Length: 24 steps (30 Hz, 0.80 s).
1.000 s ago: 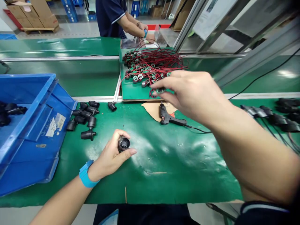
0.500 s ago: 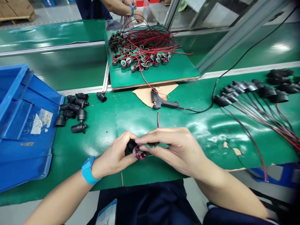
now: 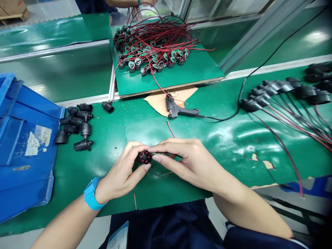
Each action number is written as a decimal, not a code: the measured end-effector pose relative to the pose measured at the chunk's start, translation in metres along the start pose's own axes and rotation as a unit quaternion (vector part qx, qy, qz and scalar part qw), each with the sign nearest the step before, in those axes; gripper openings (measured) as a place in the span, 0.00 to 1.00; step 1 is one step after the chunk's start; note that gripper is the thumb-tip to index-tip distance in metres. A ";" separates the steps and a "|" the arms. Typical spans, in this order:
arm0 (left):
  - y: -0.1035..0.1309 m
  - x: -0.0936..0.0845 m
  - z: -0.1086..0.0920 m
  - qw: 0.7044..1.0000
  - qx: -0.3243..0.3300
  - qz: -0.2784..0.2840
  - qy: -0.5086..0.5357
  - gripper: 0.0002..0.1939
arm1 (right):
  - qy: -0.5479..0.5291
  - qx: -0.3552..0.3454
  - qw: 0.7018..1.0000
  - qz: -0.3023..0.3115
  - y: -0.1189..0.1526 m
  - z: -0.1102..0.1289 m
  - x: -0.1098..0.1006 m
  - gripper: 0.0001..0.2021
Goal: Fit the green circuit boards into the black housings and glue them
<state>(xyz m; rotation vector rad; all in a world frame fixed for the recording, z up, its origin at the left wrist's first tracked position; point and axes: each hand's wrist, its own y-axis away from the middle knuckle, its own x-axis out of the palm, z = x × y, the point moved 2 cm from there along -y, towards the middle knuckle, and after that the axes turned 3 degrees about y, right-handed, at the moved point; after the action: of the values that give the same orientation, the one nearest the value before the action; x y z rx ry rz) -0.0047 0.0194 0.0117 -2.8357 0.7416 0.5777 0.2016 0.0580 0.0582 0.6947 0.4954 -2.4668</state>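
Note:
My left hand [image 3: 123,174] is closed round a black round housing [image 3: 145,157], its opening facing up. Inside the opening shows a ring of red copper windings, now seated within the housing. My right hand [image 3: 190,160] touches the housing's right rim with its fingertips. Between its thumb and fingers it pinches a thin circuit board [image 3: 166,153], seen edge-on and mostly hidden. A red wire [image 3: 170,128] sticks out beyond the right hand's knuckles. A glue gun [image 3: 178,109] lies on a piece of cardboard [image 3: 157,102] ahead of the hands.
Several black housings [image 3: 82,129] lie at left beside a blue bin [image 3: 23,180]. A raised green board [image 3: 204,67] bears many wired coil assemblies [image 3: 153,58]. At right stand black housings with wires [image 3: 267,91]. The glue gun's cord [image 3: 241,93] runs up right. Another person's arm [image 3: 127,3] shows behind.
The windings, half outside the housing before, have gone into it. The housing now faces up, and the circuit board has turned edge-on. The view has shifted slightly.

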 end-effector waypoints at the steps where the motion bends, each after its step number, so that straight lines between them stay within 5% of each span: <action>1: 0.000 0.000 0.001 1.000 -0.002 -0.009 -0.005 0.18 | 0.017 0.000 1.000 0.003 0.001 -0.001 -0.002 0.09; 7: -0.003 0.000 0.012 0.997 0.023 -0.073 -0.019 0.20 | 0.012 0.016 1.000 0.006 0.004 -0.009 -0.003 0.13; 13: -0.014 0.004 0.026 0.989 0.037 -0.027 -0.138 0.15 | -0.068 0.049 0.992 0.093 -0.004 -0.034 0.014 0.14; 19: -0.005 0.001 0.017 0.984 0.069 -0.084 -0.142 0.17 | -0.251 0.113 0.959 0.058 -0.006 -0.034 0.026 0.15; 24: -0.002 0.000 0.011 0.973 0.100 -0.087 -0.187 0.17 | -0.225 0.116 0.967 0.014 -0.005 -0.025 0.033 0.17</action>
<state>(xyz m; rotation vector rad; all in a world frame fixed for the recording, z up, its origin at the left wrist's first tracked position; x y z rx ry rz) -0.0071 0.0236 0.0014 -2.4695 0.4478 0.9162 0.1837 0.0612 0.0203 0.2054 0.0242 -2.5687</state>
